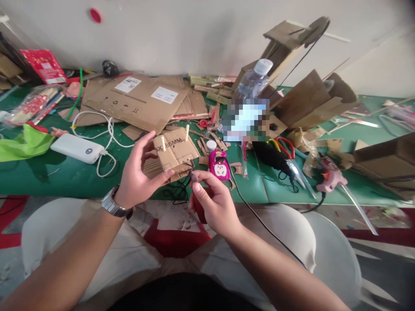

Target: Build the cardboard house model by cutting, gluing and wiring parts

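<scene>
My left hand (138,177), with a metal watch (113,203) on the wrist, is closed around the left side of a small cardboard box (177,149). Two short pale sticks stand up from the box's printed top, and its near side shows torn, layered edges. My right hand (215,201) grips a red-handled knife (198,207), whose short grey metal end lies between thumb and forefinger at the box's near right corner. Fingers partly hide the tool. A pink socket block (219,166) lies just beyond the right hand.
Flattened cardboard (139,101), a white power bank (78,148) with its cable and a plastic bottle (253,82) lie or stand across the green table (65,181). To the right are pliers (293,168), a pink glue gun (332,179) and cardboard structures (304,97). A black cable crosses my right side.
</scene>
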Tool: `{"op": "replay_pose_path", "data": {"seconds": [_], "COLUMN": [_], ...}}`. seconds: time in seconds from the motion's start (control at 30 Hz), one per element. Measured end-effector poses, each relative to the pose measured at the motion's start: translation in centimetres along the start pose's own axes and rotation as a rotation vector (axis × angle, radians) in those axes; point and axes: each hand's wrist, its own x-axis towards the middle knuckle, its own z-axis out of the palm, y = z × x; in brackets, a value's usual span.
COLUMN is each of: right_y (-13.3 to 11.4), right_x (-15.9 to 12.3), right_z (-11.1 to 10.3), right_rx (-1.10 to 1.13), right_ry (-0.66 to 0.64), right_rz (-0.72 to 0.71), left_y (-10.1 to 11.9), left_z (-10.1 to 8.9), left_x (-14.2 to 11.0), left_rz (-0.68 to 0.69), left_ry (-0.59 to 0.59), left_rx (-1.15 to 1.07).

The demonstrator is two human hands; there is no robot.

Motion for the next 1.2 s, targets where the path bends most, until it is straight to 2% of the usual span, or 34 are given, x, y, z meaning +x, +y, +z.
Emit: {"op": "replay_pose_path", "data": {"seconds": [0.17, 0.3, 0.5, 0.67, 0.8, 0.97, 1.13, 1.2], "right_y": [-0.3, -0.5, -0.6, -0.7, -1.0, -1.5, -1.3, -1.0], "right_x": [-0.2, -0.2, -0.3, -0.2, -0.2, -0.6, -1.0, -0.9], "right_z": [-0.2, -0.4, -0.8, -1.3, -1.6, -1.4, -0.9, -0.7], "right_rx": [-0.029, -0.062, -0.192, -0.308, -0.332, -0.366, -0.274, -0.262], "right_ry": [-0.007, 0.004, 0.038, 0.068, 0.064, 0.027, -0.033, -0.037], "right_rz": [-0.002, -0.023, -0.152, -0.225, -0.262, -0.314, -0.258, -0.233], "left_y": [0.2, 0.4, 0.6, 1.6, 2.2, 1.7, 1.8, 2.0], "left_z": [0.5, 1.0, 1.3, 1.7, 2.2, 2.3, 2.5, 2.5], "left_x": [-0.4, -0.9, -1.4, -1.9, -2.4, -2.9, -2.9, -2.7], "left_rz": [0.051, 0.041, -0.006, -0.037, 0.020, 0.058, -0.050, -0.059], "left_ry": [0.030, 0.082, 0.166, 0.218, 0.239, 0.292, 0.300, 0.260], "left_rx": [0.032, 0.047, -0.033, -0.081, -0.054, 0.009, -0.049, -0.057]}}
